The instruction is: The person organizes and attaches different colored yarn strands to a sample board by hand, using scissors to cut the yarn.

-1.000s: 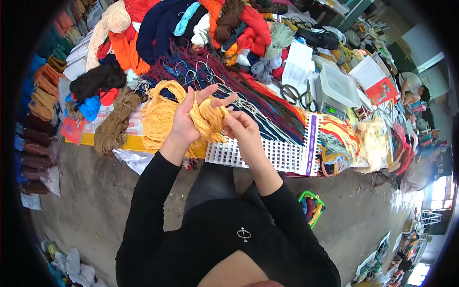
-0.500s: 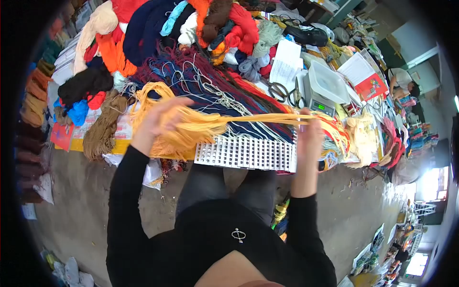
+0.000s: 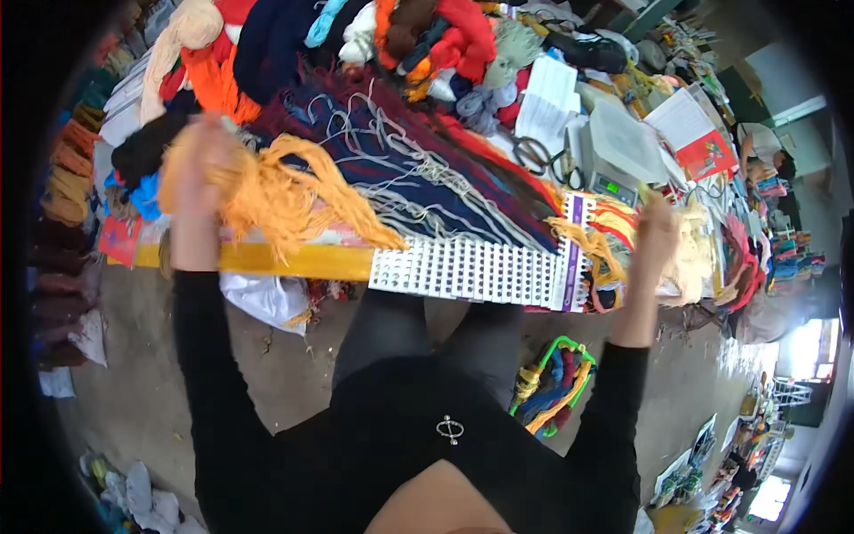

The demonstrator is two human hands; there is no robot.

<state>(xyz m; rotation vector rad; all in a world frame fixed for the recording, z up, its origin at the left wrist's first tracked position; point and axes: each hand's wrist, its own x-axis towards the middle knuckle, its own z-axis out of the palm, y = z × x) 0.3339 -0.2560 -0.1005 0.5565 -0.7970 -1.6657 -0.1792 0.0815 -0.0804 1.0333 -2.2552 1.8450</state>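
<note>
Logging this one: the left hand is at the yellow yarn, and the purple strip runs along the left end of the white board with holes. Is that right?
Not quite: the purple strip runs along the right end of the white board with holes, as the head view shows. The left hand is indeed at the yellow yarn.

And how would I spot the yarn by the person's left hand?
Find the cluttered table, then the white holed card along its near edge. Left of it, by the left hand, is the yarn: golden, unlike the black bundle and blue bundle nearby.
</note>
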